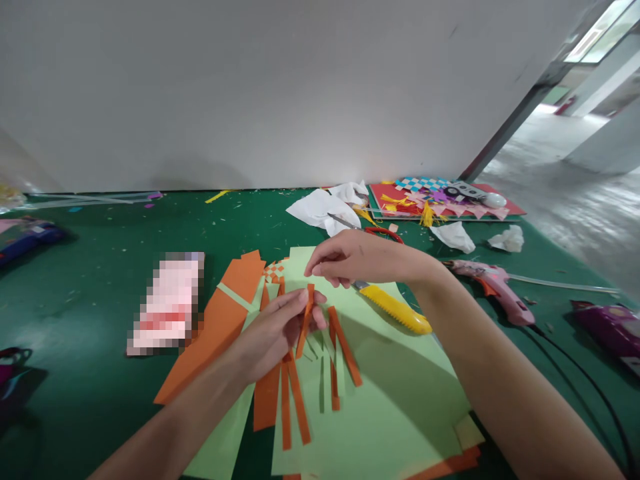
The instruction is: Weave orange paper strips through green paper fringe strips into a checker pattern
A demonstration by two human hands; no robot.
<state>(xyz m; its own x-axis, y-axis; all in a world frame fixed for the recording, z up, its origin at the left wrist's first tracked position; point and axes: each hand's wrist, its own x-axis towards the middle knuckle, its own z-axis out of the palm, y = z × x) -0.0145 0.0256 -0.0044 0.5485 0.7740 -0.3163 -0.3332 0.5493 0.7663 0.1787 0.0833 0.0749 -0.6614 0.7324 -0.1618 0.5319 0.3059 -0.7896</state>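
Note:
An orange paper strip (306, 321) is pinched between the thumb and fingers of my left hand (280, 327), its upper end sticking up past them. Just above it hovers my right hand (345, 257), fingers bent and tips close together; whatever they may hold is too small to make out. Beneath both hands lies a light green paper sheet (400, 393) with loose orange strips (345, 347) and thin green strips on it. A yellow utility knife (395, 309) rests on the sheet below my right wrist. Behind my left hand, a small orange-and-white checkered woven piece (274, 270) is partly visible.
Orange paper (220, 313) and a blurred-out pink item (167, 303) lie left. A pink glue gun (495, 290) with a cord sits right. Scissors with red handles (385, 233), crumpled white tissues (317, 208) and a red board (505, 200) of craft pieces stand near the wall.

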